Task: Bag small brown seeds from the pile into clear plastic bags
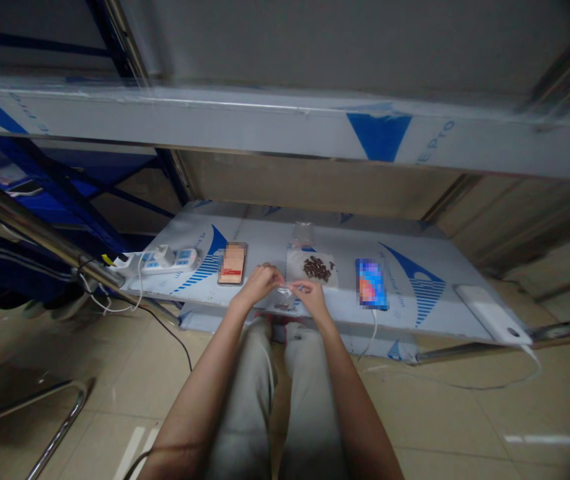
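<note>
My left hand (261, 281) and my right hand (309, 293) meet over the front edge of a low metal shelf (415, 293). Both pinch a small clear plastic bag (283, 297) between them, fingers closed on its edges. Something small and dark lies inside the bag. Just behind my right hand, a pile of small dark brown pieces (317, 268) lies on a white sheet (295, 263). A stack of clear bags (303, 233) sits farther back.
A phone (233, 263) lies left of my hands, and a lit phone (371, 283) on a cable lies to the right. A white power strip (169, 260) sits at the shelf's left end, a white power bank (489, 313) at its right. An upper shelf beam (285, 127) overhangs.
</note>
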A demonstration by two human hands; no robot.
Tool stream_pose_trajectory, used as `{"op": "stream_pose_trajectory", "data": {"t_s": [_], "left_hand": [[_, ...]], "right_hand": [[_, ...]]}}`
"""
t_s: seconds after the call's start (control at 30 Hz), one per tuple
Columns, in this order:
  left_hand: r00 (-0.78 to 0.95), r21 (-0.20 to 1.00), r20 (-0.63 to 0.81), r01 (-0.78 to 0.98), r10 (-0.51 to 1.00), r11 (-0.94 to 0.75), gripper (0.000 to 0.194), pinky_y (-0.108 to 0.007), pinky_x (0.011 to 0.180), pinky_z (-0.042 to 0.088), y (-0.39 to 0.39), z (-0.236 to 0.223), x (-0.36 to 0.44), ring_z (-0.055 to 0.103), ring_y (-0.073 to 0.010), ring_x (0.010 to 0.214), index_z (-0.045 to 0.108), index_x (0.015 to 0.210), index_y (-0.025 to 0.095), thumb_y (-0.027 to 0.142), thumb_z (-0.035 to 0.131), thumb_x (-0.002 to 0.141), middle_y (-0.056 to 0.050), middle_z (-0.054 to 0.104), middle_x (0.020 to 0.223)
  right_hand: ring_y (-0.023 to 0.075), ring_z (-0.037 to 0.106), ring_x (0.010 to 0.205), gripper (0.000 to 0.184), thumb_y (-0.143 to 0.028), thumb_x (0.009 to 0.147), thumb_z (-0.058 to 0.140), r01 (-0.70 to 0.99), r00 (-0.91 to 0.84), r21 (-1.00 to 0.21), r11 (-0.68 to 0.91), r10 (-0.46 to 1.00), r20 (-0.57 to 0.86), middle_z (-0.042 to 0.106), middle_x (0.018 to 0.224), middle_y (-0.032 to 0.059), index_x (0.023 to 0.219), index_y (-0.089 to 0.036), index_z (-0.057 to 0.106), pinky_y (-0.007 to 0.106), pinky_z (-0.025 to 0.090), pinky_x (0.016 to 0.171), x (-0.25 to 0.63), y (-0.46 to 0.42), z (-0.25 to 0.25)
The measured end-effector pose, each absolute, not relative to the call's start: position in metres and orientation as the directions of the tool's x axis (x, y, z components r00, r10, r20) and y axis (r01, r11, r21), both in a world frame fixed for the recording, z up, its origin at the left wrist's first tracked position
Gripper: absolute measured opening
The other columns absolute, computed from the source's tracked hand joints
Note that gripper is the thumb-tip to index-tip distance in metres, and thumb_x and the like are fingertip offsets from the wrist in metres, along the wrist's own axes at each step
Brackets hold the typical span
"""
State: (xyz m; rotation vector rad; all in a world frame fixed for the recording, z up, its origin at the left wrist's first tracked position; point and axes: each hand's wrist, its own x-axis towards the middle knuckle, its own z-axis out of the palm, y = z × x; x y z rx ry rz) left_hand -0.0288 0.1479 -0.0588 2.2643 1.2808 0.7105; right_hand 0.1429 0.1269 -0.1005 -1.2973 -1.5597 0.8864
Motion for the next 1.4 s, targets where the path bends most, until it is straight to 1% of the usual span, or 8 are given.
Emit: {"op": "stream_pose_trajectory", "data": {"t_s": [0.37,0.53,0.63,0.8,1.0,1.17,1.3,1.4], "left_hand": [[0.466,0.499,0.21,0.704,0.859,-0.504,0.012,-0.03,0.076,0.033,0.144,-0.056,-0.028,0.051,-0.0192,0.079,0.06,0.076,0.018,0.013,0.049,0.072,-0.006,0.061,0.079],[0.415,0.611,0.201,0.655,0.887,-0.445,0.013,-0.028,0.074,0.034,0.148,-0.051,-0.029,0.051,-0.0188,0.08,0.06,0.076,0.018,0.017,0.048,0.072,-0.005,0.06,0.077],[0.376,0.697,0.219,0.586,0.9,-0.414,0.016,-0.025,0.071,0.036,0.152,-0.047,-0.037,0.051,-0.0168,0.078,0.059,0.081,0.017,0.023,0.046,0.075,-0.004,0.06,0.078],[0.34,0.722,0.18,0.592,0.923,-0.359,0.019,-0.024,0.071,0.038,0.16,-0.046,-0.051,0.053,-0.016,0.076,0.062,0.079,0.018,0.03,0.049,0.073,-0.003,0.062,0.078],[0.378,0.801,0.127,0.506,0.917,-0.319,0.024,-0.023,0.065,0.042,0.174,-0.052,-0.048,0.057,-0.0165,0.07,0.066,0.077,0.015,0.034,0.055,0.068,-0.006,0.066,0.075],[0.34,0.806,0.097,0.524,0.935,-0.275,0.02,-0.022,0.058,0.042,0.192,-0.062,-0.048,0.059,-0.0158,0.063,0.067,0.075,0.014,0.026,0.051,0.069,-0.005,0.067,0.069],[0.31,0.659,0.104,0.69,0.945,-0.299,0.019,-0.024,0.06,0.04,0.213,-0.071,-0.048,0.058,-0.0175,0.064,0.067,0.073,0.016,0.024,0.049,0.072,-0.007,0.066,0.071],[0.25,0.494,0.205,0.808,0.946,-0.321,0.019,-0.029,0.073,0.039,0.223,-0.074,-0.046,0.056,-0.0216,0.08,0.064,0.083,0.015,0.024,0.05,0.073,-0.01,0.064,0.084]], "right_hand": [[0.0065,0.032,0.036,0.032,-0.044,0.063,0.059,0.349,-0.062,-0.923,0.164,0.987,0.151,0.05,0.043,-0.0029,0.071,-0.014,0.066,0.019,0.023,0.037,0.138,0.133,-0.103],[0.0148,0.057,0.066,0.028,-0.04,0.066,0.058,0.207,-0.1,-0.957,0.205,0.977,0.188,0.065,0.074,0.0042,0.078,-0.016,0.065,0.023,0.042,0.058,0.134,0.138,-0.099],[0.0174,0.058,0.086,0.036,-0.037,0.064,0.061,0.094,-0.115,-0.98,0.174,0.98,0.163,0.062,0.099,0.0062,0.096,-0.02,0.061,0.027,0.045,0.071,0.134,0.138,-0.106],[0.0187,0.061,0.08,0.03,-0.038,0.069,0.057,0.063,-0.202,-0.995,0.077,0.977,0.063,0.067,0.085,0.0074,0.087,-0.017,0.065,0.032,0.046,0.075,0.133,0.134,-0.119],[0.0194,0.063,0.073,0.03,-0.042,0.071,0.052,0.159,-0.188,-0.977,0.14,0.976,0.11,0.069,0.078,0.0058,0.078,-0.017,0.067,0.032,0.048,0.068,0.13,0.131,-0.113],[0.013,0.058,0.044,0.032,-0.04,0.076,0.044,0.267,-0.086,-0.961,0.078,0.995,0.057,0.068,0.076,0.006,0.079,-0.016,0.065,0.024,0.046,0.046,0.123,0.133,-0.121],[0.0108,0.056,0.038,0.03,-0.036,0.077,0.042,0.281,-0.004,-0.958,0.057,0.998,0.058,0.068,0.072,0.0059,0.078,-0.015,0.063,0.02,0.04,0.037,0.107,0.145,-0.132],[0.0101,0.055,0.036,0.029,-0.035,0.077,0.041,0.262,0.035,-0.965,0.023,0.999,0.034,0.066,0.067,0.0054,0.075,-0.015,0.062,0.018,0.037,0.032,0.089,0.162,-0.136]]}}
